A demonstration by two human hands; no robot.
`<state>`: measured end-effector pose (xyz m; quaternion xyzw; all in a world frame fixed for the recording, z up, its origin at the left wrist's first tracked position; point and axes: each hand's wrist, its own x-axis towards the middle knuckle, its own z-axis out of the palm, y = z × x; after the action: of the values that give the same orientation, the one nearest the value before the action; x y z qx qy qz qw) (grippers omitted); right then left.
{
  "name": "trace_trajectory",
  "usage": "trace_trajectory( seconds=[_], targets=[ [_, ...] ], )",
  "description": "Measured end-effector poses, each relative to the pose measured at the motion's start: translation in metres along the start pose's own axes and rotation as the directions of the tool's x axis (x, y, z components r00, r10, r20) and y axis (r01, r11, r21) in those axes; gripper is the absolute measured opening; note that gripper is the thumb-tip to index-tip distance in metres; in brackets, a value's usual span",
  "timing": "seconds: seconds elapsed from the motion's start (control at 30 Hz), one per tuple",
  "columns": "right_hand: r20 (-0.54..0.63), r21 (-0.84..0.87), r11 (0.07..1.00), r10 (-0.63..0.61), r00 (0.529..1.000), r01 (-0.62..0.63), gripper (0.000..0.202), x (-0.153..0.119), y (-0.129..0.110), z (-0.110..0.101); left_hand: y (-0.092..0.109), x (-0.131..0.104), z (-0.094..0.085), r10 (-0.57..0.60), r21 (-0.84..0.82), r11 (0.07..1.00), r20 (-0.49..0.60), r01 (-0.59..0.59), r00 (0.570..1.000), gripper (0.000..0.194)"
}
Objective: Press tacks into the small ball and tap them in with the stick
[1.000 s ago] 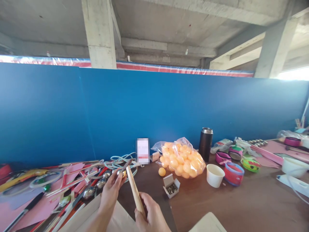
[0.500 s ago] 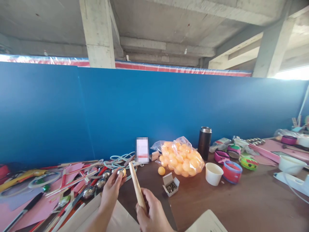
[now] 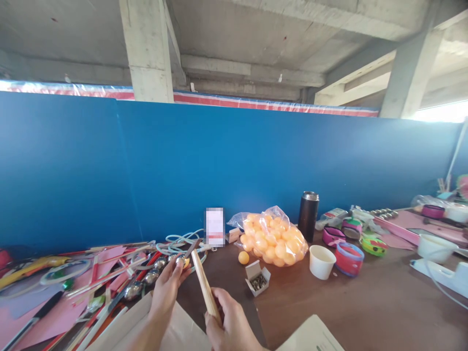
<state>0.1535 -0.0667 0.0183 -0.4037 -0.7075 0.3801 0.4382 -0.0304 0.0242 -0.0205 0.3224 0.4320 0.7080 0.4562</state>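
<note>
STATE: my right hand [image 3: 228, 324] grip is closed around wooden stick [image 3: 204, 285], held tilted above desk [image 3: 365, 312] | my left hand [image 3: 166, 287] pinches small ball [image 3: 182, 262] at stick tip | PROGRESS: ball appears unattached; joining judged pending | bag of orange balls [image 3: 272, 239] right of stick, untouched

Makeshift craft workshop in an unfinished concrete building: bare beams [image 3: 252, 73] overhead, blue partition [image 3: 219, 161], brown table [image 3: 365, 312] littered with ping-pong balls [image 3: 274, 241], tape rolls [image 3: 349, 258], sticks [image 3: 109, 275].
</note>
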Motion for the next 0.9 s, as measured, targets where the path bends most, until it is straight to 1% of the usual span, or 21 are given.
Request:
trace_trajectory(
  seconds=[0.07, 0.17, 0.33, 0.47, 0.6, 0.77, 0.9],
  targets=[
    [0.006, -0.01, 1.0, -0.007, 1.0, 0.007, 0.02, 0.0, 0.0, 0.0003, -0.0006, 0.0007, -0.0001, 0.007, -0.004, 1.0, -0.004, -0.007, 1.0, 0.044],
    [-0.017, -0.013, 1.0, -0.009, 1.0, 0.009, 0.022, 0.0004, -0.0009, -0.0002, -0.0004, 0.0004, 0.0011, 0.009, 0.007, 1.0, -0.014, -0.009, 1.0, 0.042],
    [0.006, -0.009, 1.0, 0.008, 1.0, -0.008, 0.02, 0.0002, -0.0032, -0.0022, 0.0016, -0.0021, 0.0025, 0.009, 0.051, 0.999, 0.02, -0.01, 1.0, 0.045],
    [0.008, 0.018, 1.0, 0.022, 1.0, -0.022, 0.02, -0.0002, -0.0039, -0.0026, 0.0021, -0.0022, 0.0028, 0.0, 0.069, 0.998, 0.007, -0.001, 1.0, 0.044],
    [0.016, 0.018, 0.999, 0.046, 0.999, -0.046, 0.019, 0.0002, -0.0039, -0.0022, 0.0011, -0.0014, 0.0024, 0.008, 0.08, 0.997, 0.031, -0.01, 1.0, 0.043],
    [0.0, 0.03, 0.997, 0.065, 0.998, -0.065, 0.022, 0.0006, -0.0033, -0.0018, -0.0004, -0.0007, 0.0012, 0.005, 0.078, 0.997, 0.005, -0.005, 1.0, 0.042],
    [0.01, 0.023, 0.997, 0.074, 0.997, -0.074, 0.017, 0.0007, -0.0029, -0.002, 0.0004, -0.0015, 0.0016, 0.005, 0.07, 0.998, 0.006, -0.005, 1.0, 0.045]
  ],
)
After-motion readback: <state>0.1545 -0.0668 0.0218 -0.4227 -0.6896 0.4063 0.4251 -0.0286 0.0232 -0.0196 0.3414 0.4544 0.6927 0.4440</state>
